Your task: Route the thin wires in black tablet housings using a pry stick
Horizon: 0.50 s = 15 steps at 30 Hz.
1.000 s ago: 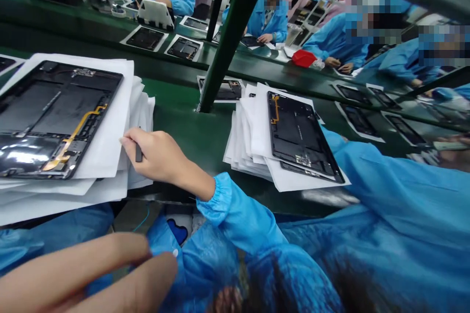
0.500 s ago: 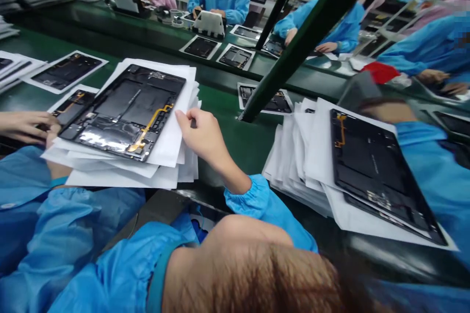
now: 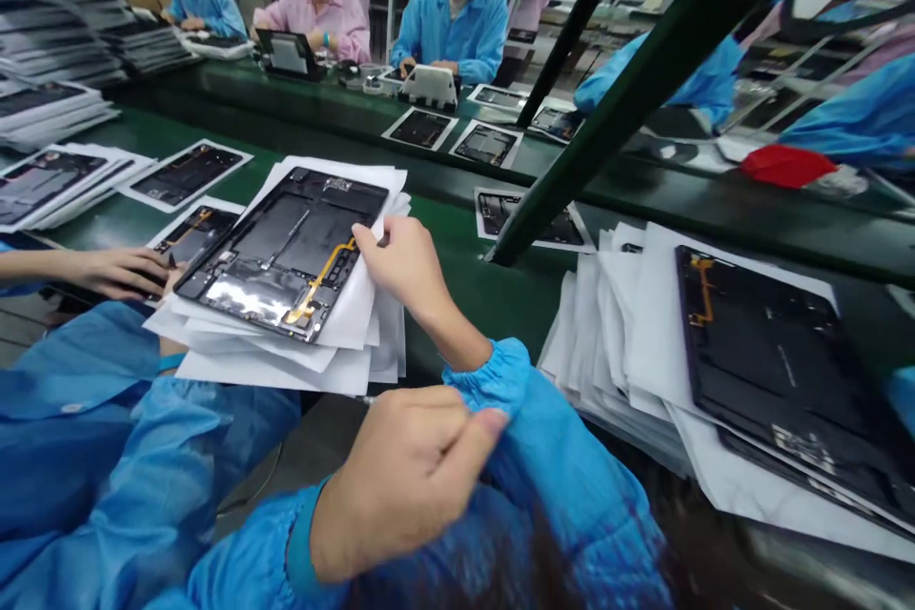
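Observation:
A black tablet back housing [image 3: 286, 233] with an orange flex cable [image 3: 316, 286] lies on a stack of white sheets [image 3: 286, 367]. Its inner side faces up. My right hand [image 3: 407, 272] is closed in a pinch at the housing's right edge, fingertips by the cable's upper end. What sits between those fingertips is hidden. Nearer to me, my left hand [image 3: 400, 481] is raised in front of the stack, fingers curled and thumb pressed against them. I cannot make out whether it holds anything.
A co-worker's hand [image 3: 129, 272] works at the left beside another housing [image 3: 196, 233]. To the right stands a sheet stack [image 3: 607, 381] topped with a dark housing [image 3: 779, 372]. A slanted green post [image 3: 615, 124] rises from the bench. People in blue and pink sit opposite.
My left hand has come down and away from close to the camera, into clear view. My right fingertips have shifted from the sheet to the housing's edge. The view has tilted up.

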Each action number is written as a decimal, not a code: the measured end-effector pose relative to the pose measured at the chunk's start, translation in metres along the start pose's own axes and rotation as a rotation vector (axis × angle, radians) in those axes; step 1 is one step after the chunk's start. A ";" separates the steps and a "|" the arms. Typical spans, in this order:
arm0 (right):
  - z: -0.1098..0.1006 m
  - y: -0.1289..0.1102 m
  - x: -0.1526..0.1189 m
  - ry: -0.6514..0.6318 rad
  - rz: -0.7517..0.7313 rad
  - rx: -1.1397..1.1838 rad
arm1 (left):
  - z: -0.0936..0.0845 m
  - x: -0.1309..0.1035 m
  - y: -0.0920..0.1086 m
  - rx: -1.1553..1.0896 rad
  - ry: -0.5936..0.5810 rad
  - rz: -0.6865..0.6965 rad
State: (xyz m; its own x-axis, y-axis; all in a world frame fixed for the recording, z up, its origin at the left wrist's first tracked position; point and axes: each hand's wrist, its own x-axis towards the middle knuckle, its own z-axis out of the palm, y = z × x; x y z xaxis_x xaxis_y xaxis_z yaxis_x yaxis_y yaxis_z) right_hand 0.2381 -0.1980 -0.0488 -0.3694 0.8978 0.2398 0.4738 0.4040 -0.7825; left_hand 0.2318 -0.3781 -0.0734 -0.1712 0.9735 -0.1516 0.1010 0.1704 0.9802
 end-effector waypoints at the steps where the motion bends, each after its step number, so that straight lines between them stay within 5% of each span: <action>1: -0.001 -0.003 0.001 0.008 -0.012 -0.009 | 0.001 0.004 0.000 0.050 -0.055 0.029; 7: -0.007 -0.019 0.005 0.095 -0.051 0.092 | -0.021 0.014 -0.038 0.084 0.044 0.003; 15: -0.046 -0.007 -0.007 0.301 -0.050 0.479 | -0.013 0.016 -0.048 -0.033 -0.096 -0.043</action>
State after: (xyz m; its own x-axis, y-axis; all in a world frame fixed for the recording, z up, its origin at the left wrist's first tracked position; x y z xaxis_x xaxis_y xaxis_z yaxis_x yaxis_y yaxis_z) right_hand 0.2742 -0.1993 -0.0188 -0.1051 0.9183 0.3818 0.0201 0.3858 -0.9224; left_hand 0.2116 -0.3730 -0.1213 -0.0803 0.9757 -0.2038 0.0629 0.2090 0.9759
